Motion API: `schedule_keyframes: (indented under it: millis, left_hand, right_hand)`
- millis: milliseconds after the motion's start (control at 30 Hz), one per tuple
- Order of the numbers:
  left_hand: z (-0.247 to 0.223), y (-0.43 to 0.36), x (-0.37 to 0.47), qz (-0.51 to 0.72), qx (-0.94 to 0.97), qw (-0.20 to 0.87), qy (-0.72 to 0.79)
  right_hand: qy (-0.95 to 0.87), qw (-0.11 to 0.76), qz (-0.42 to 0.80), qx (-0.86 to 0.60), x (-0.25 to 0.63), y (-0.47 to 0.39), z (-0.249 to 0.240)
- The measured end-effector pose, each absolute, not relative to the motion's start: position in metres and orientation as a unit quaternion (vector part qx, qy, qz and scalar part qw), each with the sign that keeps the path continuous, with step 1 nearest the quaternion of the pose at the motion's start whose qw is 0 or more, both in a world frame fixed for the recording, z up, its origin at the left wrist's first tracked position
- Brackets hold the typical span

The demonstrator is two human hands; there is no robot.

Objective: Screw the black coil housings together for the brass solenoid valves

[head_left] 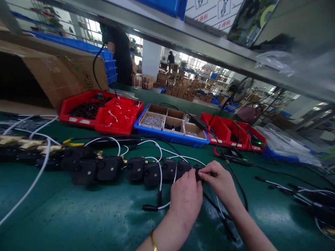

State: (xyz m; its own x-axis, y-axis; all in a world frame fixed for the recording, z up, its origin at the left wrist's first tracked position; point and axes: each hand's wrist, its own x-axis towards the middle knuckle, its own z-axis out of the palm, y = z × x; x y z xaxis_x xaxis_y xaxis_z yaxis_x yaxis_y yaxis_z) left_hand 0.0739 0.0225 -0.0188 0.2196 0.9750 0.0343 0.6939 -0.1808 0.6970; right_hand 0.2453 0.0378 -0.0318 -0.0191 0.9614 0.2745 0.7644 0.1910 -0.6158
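Note:
Both hands meet at the right end of a row of black box-shaped units on the green work surface. My left hand [187, 195], with a gold bangle at the wrist, has its fingers wrapped round a black unit [198, 173]. Pinched fingers of my right hand [216, 177] touch the same unit; anything between those fingertips is too small to make out. Beside my left hand lie more black units [169, 169] with white cables. A black cable connector [150, 207] rests in front of them.
Behind the row are red bins [119, 113], a blue tray [171, 137] of small parts and more red bins [220, 130]. A cardboard box [75, 69] stands left. Loose cables [290, 191] lie right. A metal shelf [167, 31] crosses overhead. A person [121, 52] stands beyond.

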Motion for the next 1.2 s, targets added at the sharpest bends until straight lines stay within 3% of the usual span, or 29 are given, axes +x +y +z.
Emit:
schedule_keyframes:
  millis: [300,767,1200]
  left_hand:
    - [-0.016,0.024,0.072,0.238,0.727,0.295,0.572]
    - [-0.019,0.026,0.074,0.244,0.723,0.298,0.573]
    - [-0.020,0.024,0.072,0.238,0.729,0.296,0.569]
  right_hand:
    - [-0.663,0.301,0.197,-0.656,0.241,0.047,-0.037]
    - [-0.636,0.340,0.279,-0.634,0.246,0.053,-0.044]
    - [-0.667,0.341,0.238,-0.618,0.245,0.052,-0.041]
